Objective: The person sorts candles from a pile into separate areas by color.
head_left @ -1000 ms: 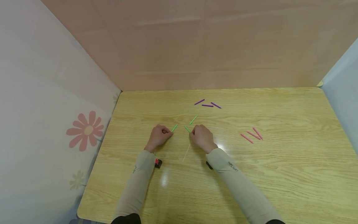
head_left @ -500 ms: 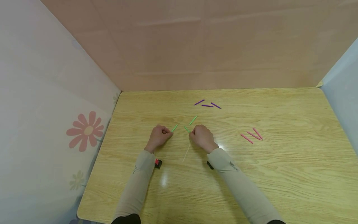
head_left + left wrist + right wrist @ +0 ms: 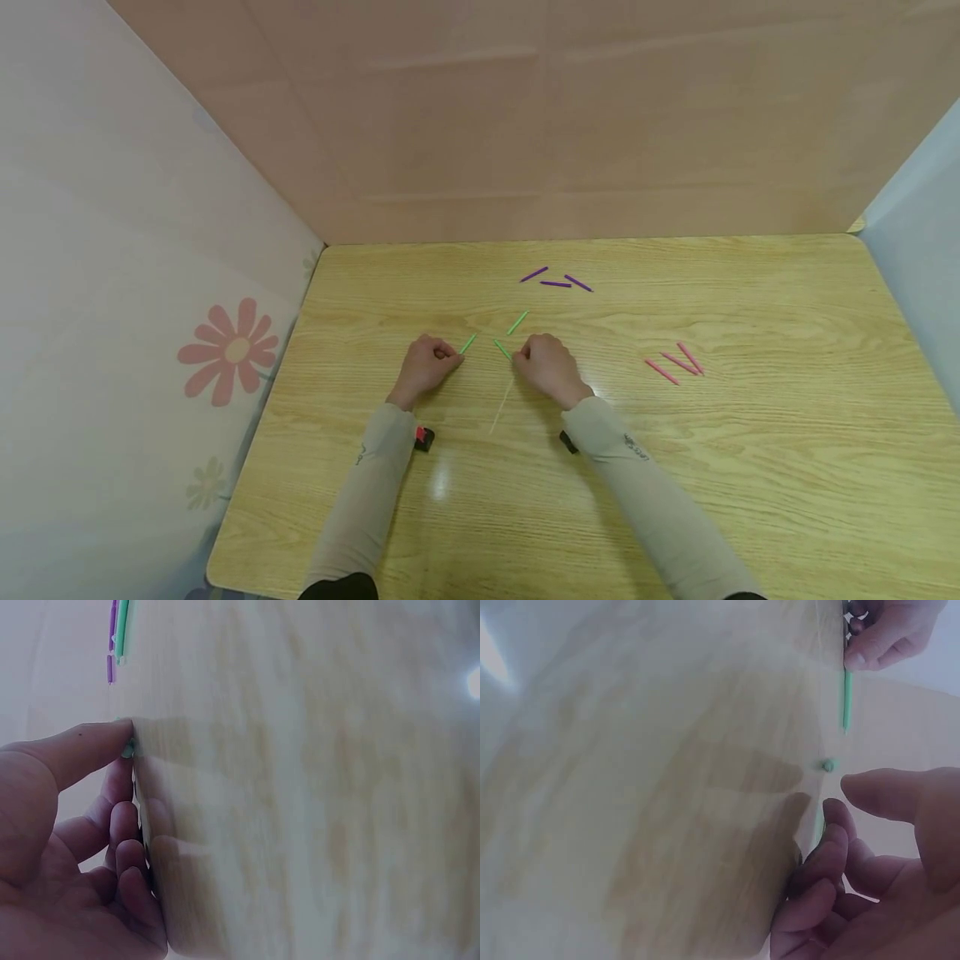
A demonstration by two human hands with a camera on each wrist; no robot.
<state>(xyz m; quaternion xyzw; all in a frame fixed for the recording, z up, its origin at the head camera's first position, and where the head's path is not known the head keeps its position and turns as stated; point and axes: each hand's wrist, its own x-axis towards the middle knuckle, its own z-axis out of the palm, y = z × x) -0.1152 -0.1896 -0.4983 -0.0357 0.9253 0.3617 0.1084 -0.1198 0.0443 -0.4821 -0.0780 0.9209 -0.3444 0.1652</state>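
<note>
My left hand (image 3: pixel 426 367) pinches the near end of a thin green stick (image 3: pixel 468 342) between thumb and forefinger, low over the table. In the left wrist view only a small green end (image 3: pixel 127 750) shows between the fingertips. My right hand (image 3: pixel 550 367) is just right of a second green stick (image 3: pixel 502 348). In the right wrist view its thumb and forefinger stand apart, with the end of that stick (image 3: pixel 829 765) free beside them. The two sticks slant in opposite ways. A third green stick (image 3: pixel 517 322) lies behind the second.
Three purple sticks (image 3: pixel 556 284) lie farther back on the wooden table (image 3: pixel 787 467). Off to the right are three pink sticks (image 3: pixel 679 363). A pale scratch-like line (image 3: pixel 501 406) runs between the forearms. A brown panel (image 3: pixel 525 125) closes off the back.
My right hand has drawn slightly right, away from the second green stick, and its thumb and forefinger are off it. The left hand and its stick stay practically still.
</note>
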